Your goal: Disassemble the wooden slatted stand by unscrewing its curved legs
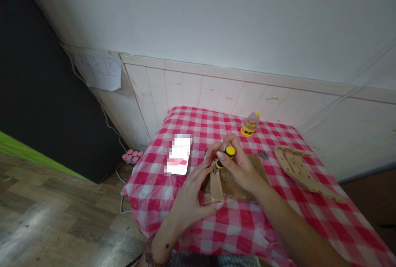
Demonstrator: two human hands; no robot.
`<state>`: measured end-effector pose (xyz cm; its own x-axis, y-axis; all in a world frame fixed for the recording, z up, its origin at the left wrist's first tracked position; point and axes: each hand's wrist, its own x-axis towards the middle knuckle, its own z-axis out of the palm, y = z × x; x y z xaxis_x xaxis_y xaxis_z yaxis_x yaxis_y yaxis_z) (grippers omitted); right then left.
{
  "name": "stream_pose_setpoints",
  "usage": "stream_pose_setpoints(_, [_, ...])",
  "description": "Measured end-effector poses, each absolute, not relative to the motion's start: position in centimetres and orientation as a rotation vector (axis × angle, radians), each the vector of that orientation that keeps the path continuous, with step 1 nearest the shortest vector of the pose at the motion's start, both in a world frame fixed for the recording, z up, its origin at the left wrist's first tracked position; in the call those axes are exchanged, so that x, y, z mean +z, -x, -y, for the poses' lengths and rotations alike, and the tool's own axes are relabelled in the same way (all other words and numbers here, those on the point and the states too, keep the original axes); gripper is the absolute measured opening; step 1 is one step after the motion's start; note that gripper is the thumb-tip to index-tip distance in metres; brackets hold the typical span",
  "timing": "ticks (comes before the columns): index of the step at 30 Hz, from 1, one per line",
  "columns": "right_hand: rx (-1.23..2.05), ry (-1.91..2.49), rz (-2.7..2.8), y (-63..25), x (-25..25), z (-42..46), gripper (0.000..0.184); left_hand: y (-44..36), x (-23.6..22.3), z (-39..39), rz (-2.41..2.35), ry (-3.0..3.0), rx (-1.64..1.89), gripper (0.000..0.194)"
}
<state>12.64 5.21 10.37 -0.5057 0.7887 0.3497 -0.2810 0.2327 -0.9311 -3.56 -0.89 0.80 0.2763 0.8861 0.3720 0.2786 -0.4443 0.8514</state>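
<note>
My right hand [238,164] is closed around a short screwdriver [229,151] with a yellow and black handle. Its lower end points down at the far end of a pale wooden block [217,186]. Along the block's left side lies my left hand [198,184], thumb at the near end and fingers at the far end, gripping it. The tip of the screwdriver and whatever it meets are hidden by my fingers. Under the block is a brown board [247,176] on the table.
A red and white checked cloth [163,205] covers the table. A phone with a lit screen [179,155] lies left. Behind stands a clear case of yellow bits [251,124]. Several screws [263,155] and curved wooden parts [297,168] lie right. The panelled wall [216,89] borders the table's back.
</note>
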Motion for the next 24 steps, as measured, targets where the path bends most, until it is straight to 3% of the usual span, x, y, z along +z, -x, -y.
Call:
stream_pose_setpoints(10, [1.488,0.555,1.591,-13.0,8.8,-5.5,0.038,3.5,0.9,0.9,-1.073,-1.871,1.127,0.076])
stream_pose_setpoints(15, [1.337,0.572,1.720,-13.0,10.3,-5.0,0.027,3.6,0.5,1.0,-1.061,-1.876,1.149,0.076])
stream_pose_setpoints(21, [1.459,0.488,1.607,-12.3,9.7,-5.2,0.020,3.6,0.3,0.8,-1.062,-1.890,1.155,0.075])
stream_pose_setpoints(24, [1.510,0.453,1.542,-12.2,9.2,-5.4,0.032,3.6,0.4,0.8,-1.056,-1.884,1.148,0.076])
